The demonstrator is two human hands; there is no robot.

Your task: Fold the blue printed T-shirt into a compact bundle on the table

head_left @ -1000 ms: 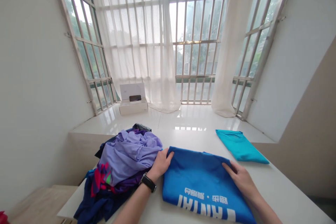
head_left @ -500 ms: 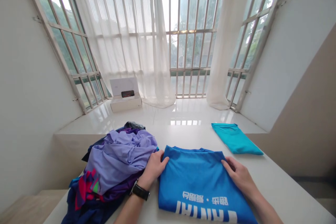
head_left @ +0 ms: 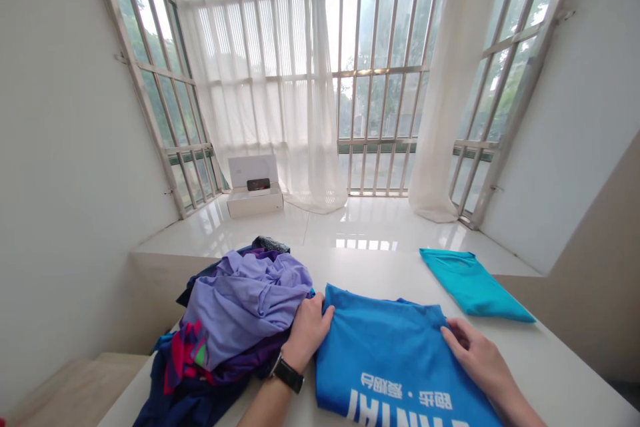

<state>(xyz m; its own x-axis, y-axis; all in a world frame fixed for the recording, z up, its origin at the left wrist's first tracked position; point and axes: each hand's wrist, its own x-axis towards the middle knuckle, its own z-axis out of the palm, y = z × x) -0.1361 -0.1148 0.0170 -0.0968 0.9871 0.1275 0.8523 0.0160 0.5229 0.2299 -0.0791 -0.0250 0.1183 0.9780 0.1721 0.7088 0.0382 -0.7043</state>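
A bright blue T-shirt (head_left: 395, 360) lies flat on the white table (head_left: 555, 373), with white printed lettering near the edge closest to me. My left hand (head_left: 310, 330) grips its upper left corner, right beside a heaped pile of mixed clothes (head_left: 235, 330). A lilac garment (head_left: 245, 300) tops that pile, and a black watch (head_left: 287, 375) sits on my left wrist. My right hand (head_left: 475, 360) holds the shirt's right edge. Beyond it lies a folded teal shirt (head_left: 473, 283), which neither hand touches.
A white box (head_left: 255, 203) with its lid raised and a dark phone (head_left: 259, 184) stands on the glossy white window ledge (head_left: 360, 223). Sheer curtains (head_left: 260, 80) and barred windows fill the back. A pale wooden surface (head_left: 75, 387) lies below the table at lower left.
My right hand has shifted rightward, out toward the shirt's right edge. The shirt's top edge looks slightly less smooth. The whole view has also swung a little as my head moved.
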